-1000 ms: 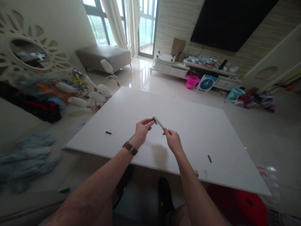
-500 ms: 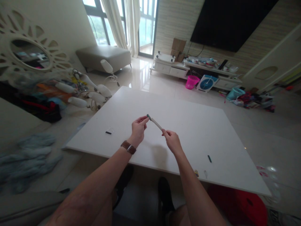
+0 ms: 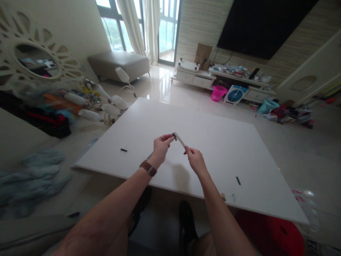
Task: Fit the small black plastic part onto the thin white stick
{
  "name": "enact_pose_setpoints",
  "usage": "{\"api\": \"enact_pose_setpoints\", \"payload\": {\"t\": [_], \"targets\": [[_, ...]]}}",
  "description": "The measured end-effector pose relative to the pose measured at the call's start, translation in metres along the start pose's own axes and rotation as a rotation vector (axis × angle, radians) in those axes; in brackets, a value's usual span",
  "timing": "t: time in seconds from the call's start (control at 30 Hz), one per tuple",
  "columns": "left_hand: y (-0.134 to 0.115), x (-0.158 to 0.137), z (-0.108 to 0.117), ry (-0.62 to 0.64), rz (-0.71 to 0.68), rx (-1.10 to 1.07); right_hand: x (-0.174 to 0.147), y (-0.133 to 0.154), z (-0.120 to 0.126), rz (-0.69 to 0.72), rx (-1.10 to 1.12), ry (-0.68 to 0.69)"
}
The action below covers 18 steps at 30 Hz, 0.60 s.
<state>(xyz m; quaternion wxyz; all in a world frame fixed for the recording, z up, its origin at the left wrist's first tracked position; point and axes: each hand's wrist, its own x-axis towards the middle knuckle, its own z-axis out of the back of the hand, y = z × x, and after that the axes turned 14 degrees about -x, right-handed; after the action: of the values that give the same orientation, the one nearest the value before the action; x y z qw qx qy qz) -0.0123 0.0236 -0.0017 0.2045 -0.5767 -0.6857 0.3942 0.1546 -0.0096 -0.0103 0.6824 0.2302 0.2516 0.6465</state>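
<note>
While left hand (image 3: 160, 148) pinches small dark piece (image 3: 175, 138) | right hand (image 3: 196, 160) grips pale stick (image 3: 180, 139)

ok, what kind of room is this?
Probably a living room in a home: a large black wall-mounted screen, a low white cabinet beneath it, and an upholstered bench by the curtained windows.
</note>
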Motion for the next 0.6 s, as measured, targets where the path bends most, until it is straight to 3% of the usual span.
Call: {"api": "enact_pose_setpoints", "payload": {"t": [0.27,0.6], "targets": [[0.001,-0.003,-0.002,-0.018,0.094,-0.081,-0.004,0.009,0.006,-0.008,-0.008,-0.159],[-0.008,0.003,0.002,-0.053,0.018,-0.104,-0.005,0.007,0.005,-0.014,-0.068,-0.112]]}}
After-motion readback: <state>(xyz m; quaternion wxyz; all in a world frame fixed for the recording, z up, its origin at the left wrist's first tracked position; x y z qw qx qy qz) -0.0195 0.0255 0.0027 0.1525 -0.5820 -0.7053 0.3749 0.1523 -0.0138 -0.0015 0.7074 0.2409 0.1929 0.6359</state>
